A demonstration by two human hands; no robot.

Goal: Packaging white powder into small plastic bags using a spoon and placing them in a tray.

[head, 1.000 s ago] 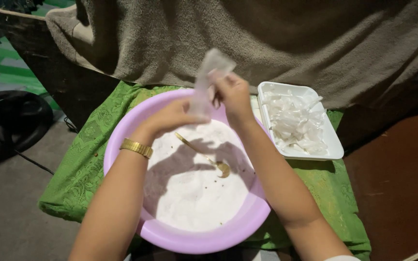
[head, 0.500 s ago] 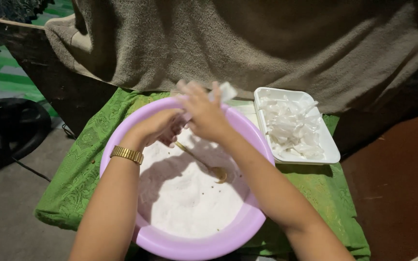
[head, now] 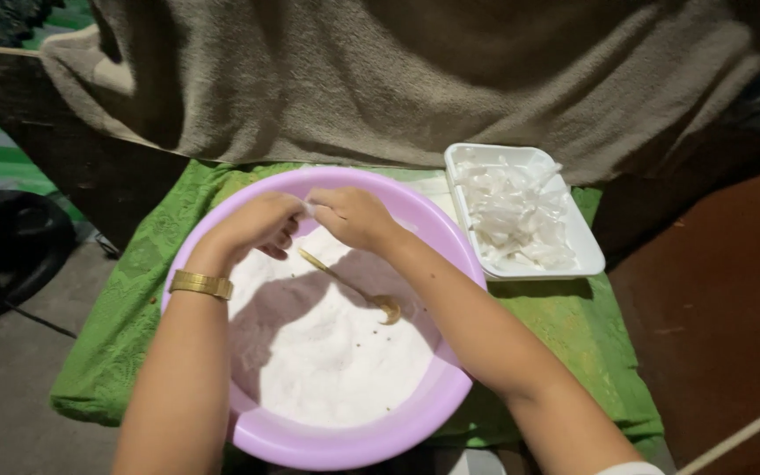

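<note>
Both hands meet over the far side of a lilac basin (head: 222, 224) that sits on a green patterned cloth (head: 112, 352). The left hand (head: 257, 224), with a gold watch (head: 201, 284) on its wrist, has its fingers curled in narrow; the right hand (head: 354, 217) is bunched the same way, and the two pinch a small pale scrap (head: 310, 208) between them — too little of it shows to tell what it is. The basin holds a bed of white powder (head: 327, 361), speckled here and there, and a gold-coloured spoon (head: 349, 286) lies on it just below the hands, its bowl pointing toward 4 o'clock. At about 2 o'clock from the basin, just beside its rim, stands a white foam tray (head: 591, 255) heaped with small clear plastic packets (head: 512, 215). Behind everything, at 12 o'clock, hangs a rumpled grey-brown blanket (head: 415, 79) — it drapes down to the cloth's far edge.
</note>
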